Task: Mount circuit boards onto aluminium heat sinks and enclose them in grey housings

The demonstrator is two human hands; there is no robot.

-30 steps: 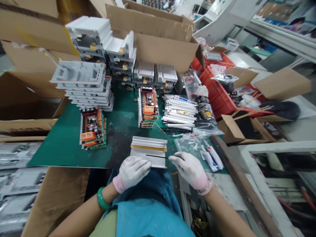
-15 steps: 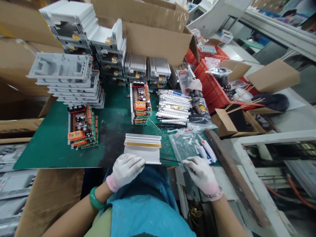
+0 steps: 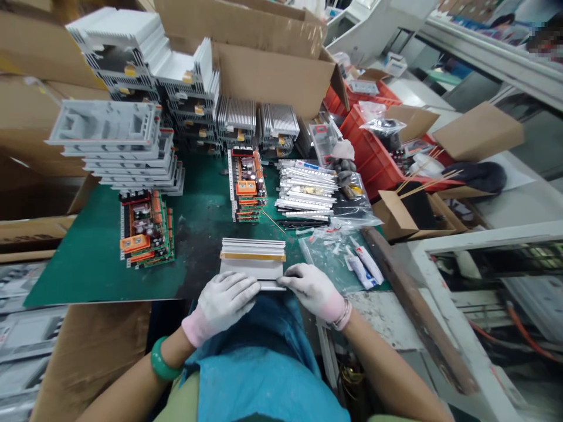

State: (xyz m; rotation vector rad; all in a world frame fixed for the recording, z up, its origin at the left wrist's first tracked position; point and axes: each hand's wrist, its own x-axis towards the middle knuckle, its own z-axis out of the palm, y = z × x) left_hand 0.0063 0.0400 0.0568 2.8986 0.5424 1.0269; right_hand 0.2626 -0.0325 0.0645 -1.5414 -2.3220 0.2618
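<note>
Green mat point(image 3: 197, 234) bears a circuit board point(image 3: 147, 231) at left; left hand point(image 3: 226, 300), gloved, half curled, touches the near edge of the aluminium heat sink point(image 3: 250, 264), which lies flat just ahead, between both hands; right hand point(image 3: 310, 290), gloved, fingers curved, touches that same edge, whether gripping I cannot tell; plastic bag point(image 3: 319, 255) lies beyond it.

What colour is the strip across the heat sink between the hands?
The strip is amber-gold, clearest in the head view.
</note>
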